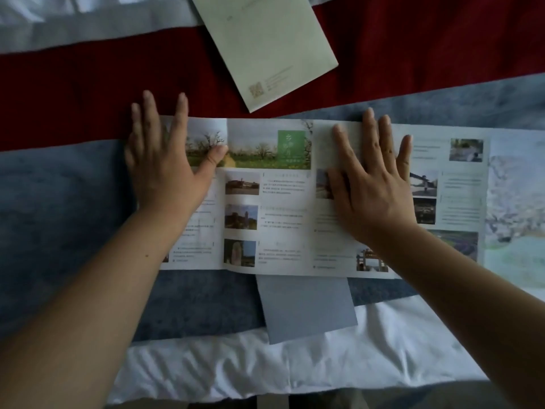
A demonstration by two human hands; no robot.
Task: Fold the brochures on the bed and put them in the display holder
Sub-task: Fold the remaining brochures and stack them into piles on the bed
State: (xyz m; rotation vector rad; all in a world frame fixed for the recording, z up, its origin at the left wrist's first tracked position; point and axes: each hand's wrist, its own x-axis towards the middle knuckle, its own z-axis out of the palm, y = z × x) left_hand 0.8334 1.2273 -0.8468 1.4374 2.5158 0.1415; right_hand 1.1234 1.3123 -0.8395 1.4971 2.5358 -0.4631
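Observation:
A long brochure (274, 202) with photos and text lies unfolded across the bed, its panels running left to right. My left hand (165, 160) presses flat on its left end with straight, spread fingers. My right hand (374, 178) lies flat on a panel right of the middle, fingers spread. A pale green folded brochure (265, 45) lies tilted on the red cloth beyond. A grey-blue folded sheet (306, 308) sticks out from under the long brochure's near edge. No display holder is in view.
The bed carries a red runner (88, 84), a blue-grey blanket (73, 202) and white sheet (236, 364) toward the near edge. A map-like printed sheet (516, 216) lies at the far right end.

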